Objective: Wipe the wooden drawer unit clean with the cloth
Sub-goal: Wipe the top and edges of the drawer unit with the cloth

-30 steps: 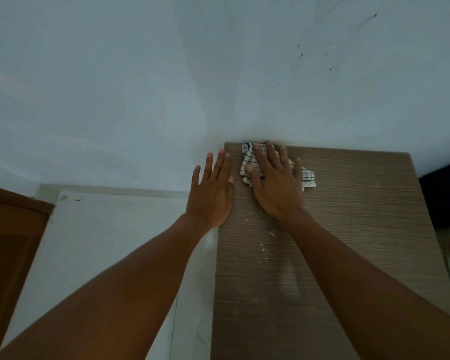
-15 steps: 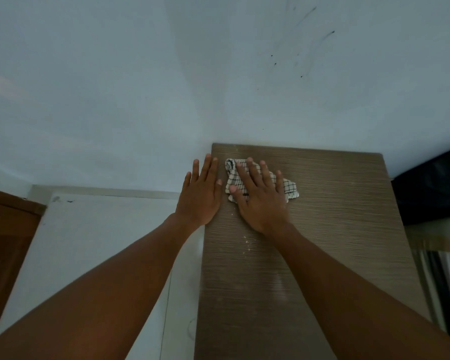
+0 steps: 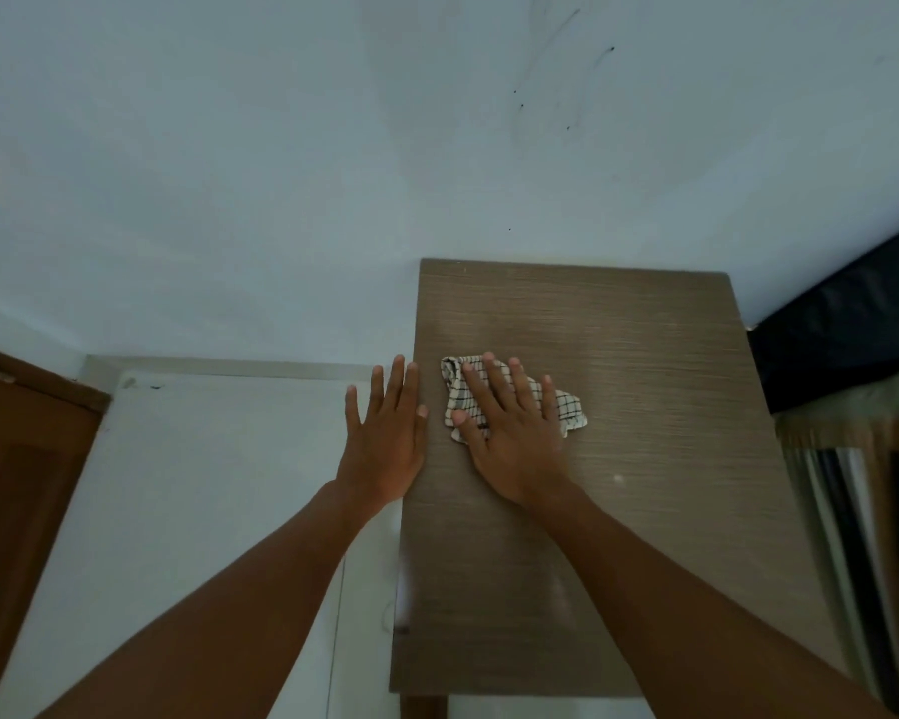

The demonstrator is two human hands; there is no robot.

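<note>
The wooden drawer unit [image 3: 644, 355] shows its brown grained top, set against a pale wall. A white cloth with a dark check pattern [image 3: 567, 409] lies crumpled on the left half of that top. My right hand [image 3: 515, 438] presses flat on the cloth with straight, spread fingers. My left hand [image 3: 385, 433] is flat too, held along the unit's left edge with the thumb touching the top. A small pale speck sits on the wood to the right of my right wrist.
A pale floor [image 3: 203, 485] lies to the left of the unit. A brown wooden door [image 3: 16, 459] stands at the far left. A dark object [image 3: 842, 334] and striped fabric [image 3: 862, 537] sit close on the right.
My right hand has dragged the cloth from the back left corner toward me along the top. My left hand moved back with it along the left edge.
</note>
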